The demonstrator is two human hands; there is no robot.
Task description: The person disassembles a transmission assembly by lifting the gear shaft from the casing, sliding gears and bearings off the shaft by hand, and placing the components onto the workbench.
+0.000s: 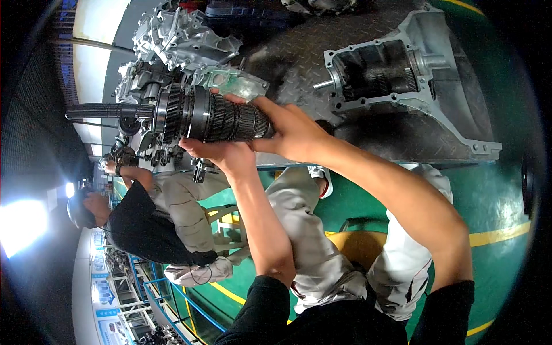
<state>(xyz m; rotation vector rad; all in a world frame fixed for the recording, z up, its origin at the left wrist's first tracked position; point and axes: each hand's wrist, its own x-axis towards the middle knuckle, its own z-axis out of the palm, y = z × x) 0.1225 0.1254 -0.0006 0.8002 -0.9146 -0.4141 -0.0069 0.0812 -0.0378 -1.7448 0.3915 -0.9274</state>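
Note:
Both my hands hold a gearbox shaft stacked with dark steel gears, lying roughly level above the near edge of the bench. Its long splined end points left. My left hand supports the gears from the near side, thumb along them. My right hand wraps round the right end, its fingers partly hidden behind the gears. To the right rests an open aluminium gearbox housing, with a shaft and gears visible inside it.
Silver gearbox castings crowd the bench's left side. A flat metal plate lies behind the shaft. The bench top is dark tread plate. At left another person works at the same bench. A round stool stands below me.

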